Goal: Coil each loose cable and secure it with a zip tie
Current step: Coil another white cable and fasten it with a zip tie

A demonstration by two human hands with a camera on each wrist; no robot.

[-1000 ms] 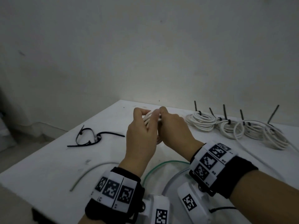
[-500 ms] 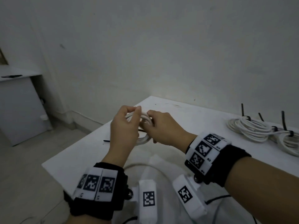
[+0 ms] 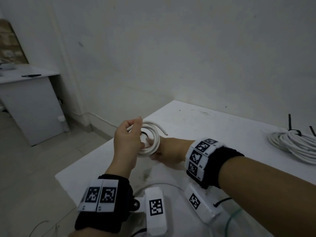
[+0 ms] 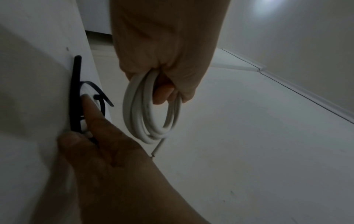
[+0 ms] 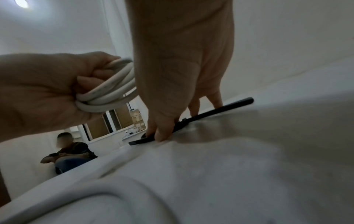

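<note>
My left hand [image 3: 128, 139] grips a coiled white cable [image 3: 153, 139] upright above the table's left corner, its cut end sticking out to the right. The left wrist view shows the cable coil [image 4: 151, 109] hanging from the curled fingers [image 4: 164, 91]. My right hand [image 3: 164, 154] is low on the table behind the coil, mostly hidden in the head view. In the wrist views its thumb and fingers [image 5: 161, 133] pinch a black zip tie [image 5: 220, 109] lying flat on the tabletop. Other black zip ties [image 4: 95, 94] lie looped beside it.
Tied white cable bundles [image 3: 294, 144] lie at the table's right. A loose white cable [image 3: 162, 184] and a green wire [image 3: 234, 218] lie near the front. The table edge [image 3: 102, 147] drops to the floor at left. A grey cabinet [image 3: 30, 106] stands beyond. A person [image 5: 67, 151] sits in the background.
Both hands moved left toward the table's left corner. My right hand let go of the coil and came down onto the black zip ties; the left hand alone keeps the coil.
</note>
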